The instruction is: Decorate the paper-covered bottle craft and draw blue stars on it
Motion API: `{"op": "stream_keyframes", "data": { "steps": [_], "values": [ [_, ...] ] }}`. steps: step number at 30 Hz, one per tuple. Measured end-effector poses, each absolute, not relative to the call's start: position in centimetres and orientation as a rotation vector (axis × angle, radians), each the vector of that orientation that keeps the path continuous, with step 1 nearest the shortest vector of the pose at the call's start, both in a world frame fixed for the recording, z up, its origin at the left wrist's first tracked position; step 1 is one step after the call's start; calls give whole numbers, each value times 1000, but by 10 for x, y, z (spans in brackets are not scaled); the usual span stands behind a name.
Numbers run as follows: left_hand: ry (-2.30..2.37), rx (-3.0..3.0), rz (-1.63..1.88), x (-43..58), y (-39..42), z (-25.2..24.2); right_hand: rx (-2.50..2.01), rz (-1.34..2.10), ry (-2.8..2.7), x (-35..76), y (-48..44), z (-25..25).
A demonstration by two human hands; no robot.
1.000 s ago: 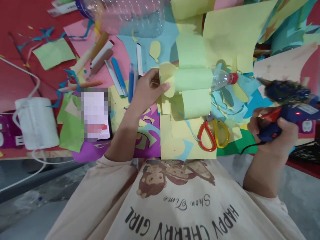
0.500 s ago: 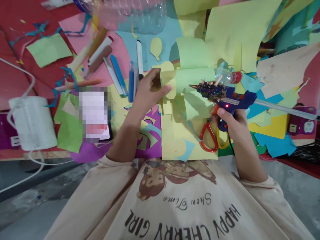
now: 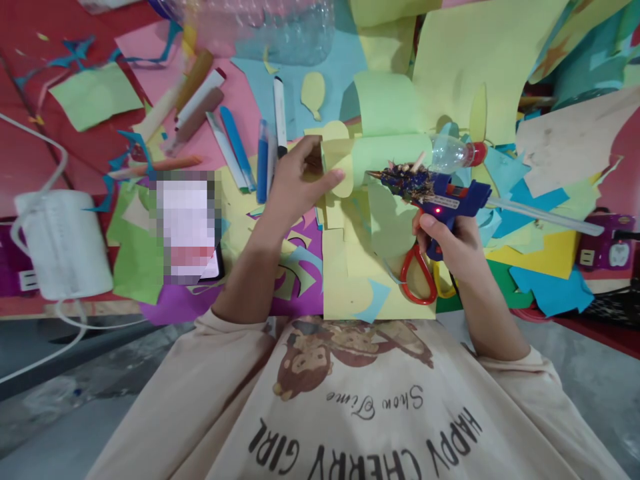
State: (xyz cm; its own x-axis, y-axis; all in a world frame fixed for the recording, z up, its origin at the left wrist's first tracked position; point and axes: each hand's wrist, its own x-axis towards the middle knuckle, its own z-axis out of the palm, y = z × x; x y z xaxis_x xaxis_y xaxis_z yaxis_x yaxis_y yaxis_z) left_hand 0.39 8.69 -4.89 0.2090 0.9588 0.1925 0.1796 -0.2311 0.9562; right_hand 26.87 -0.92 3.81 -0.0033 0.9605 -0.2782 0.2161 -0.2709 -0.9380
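My left hand [image 3: 295, 180] grips the base end of a small plastic bottle [image 3: 445, 152] lying on its side and wrapped in light green paper [image 3: 387, 157], with a yellow paper cutout [image 3: 334, 160] at that end. My right hand [image 3: 450, 237] is closed round the handle of a blue glue gun [image 3: 440, 193]. Its nozzle points left, close to the green wrap, and a glue stick juts out to the right. A red light glows on the gun's body.
Red and yellow scissors [image 3: 423, 277] lie under my right hand on yellow paper [image 3: 350, 273]. Markers and pens [image 3: 240, 143] lie at the upper left, a large clear bottle [image 3: 265, 27] at the top, a white jug [image 3: 63, 243] at the left. Coloured paper scraps cover the table.
My right hand has brought the glue gun from the far right in to the wrapped bottle, and in the last half second edged it slightly further left. My left hand has kept its hold.
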Motion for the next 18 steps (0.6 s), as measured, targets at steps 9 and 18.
{"op": "stream_keyframes", "data": {
  "steps": [9, 18],
  "values": [
    [1077, 1624, 1136, 5, 87, -48, -1565, 1304, -1258, 271, -10, 39],
    [1080, 1651, 1111, 1, 89, -55, -1568, 1248, -1289, 278, -11, 36]
  ]
}}
